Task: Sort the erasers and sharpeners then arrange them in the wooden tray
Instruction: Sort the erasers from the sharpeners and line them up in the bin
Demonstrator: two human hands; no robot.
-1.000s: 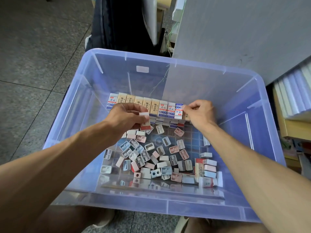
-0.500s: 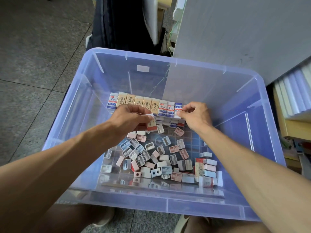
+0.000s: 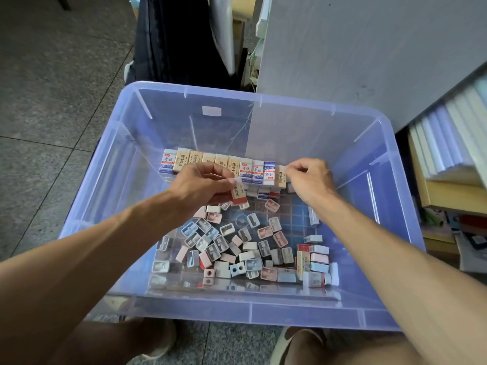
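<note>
A row of upright erasers in white and tan wrappers stands along the far side of a clear tray inside a translucent blue bin. My left hand grips a white and red eraser just in front of the row. My right hand pinches the tan eraser at the row's right end. Several small pink, blue and white sharpeners lie loose in the middle. A few more erasers sit at the near right.
The bin stands on a grey tiled floor. A grey cabinet panel rises behind it, with stacked books and papers to the right. A dark bag or cloth hangs behind the bin. My knees show at the bottom.
My right hand has shifted along the row's right end and now pinches the last tan eraser there. My left hand stays in front of the row with its eraser.
</note>
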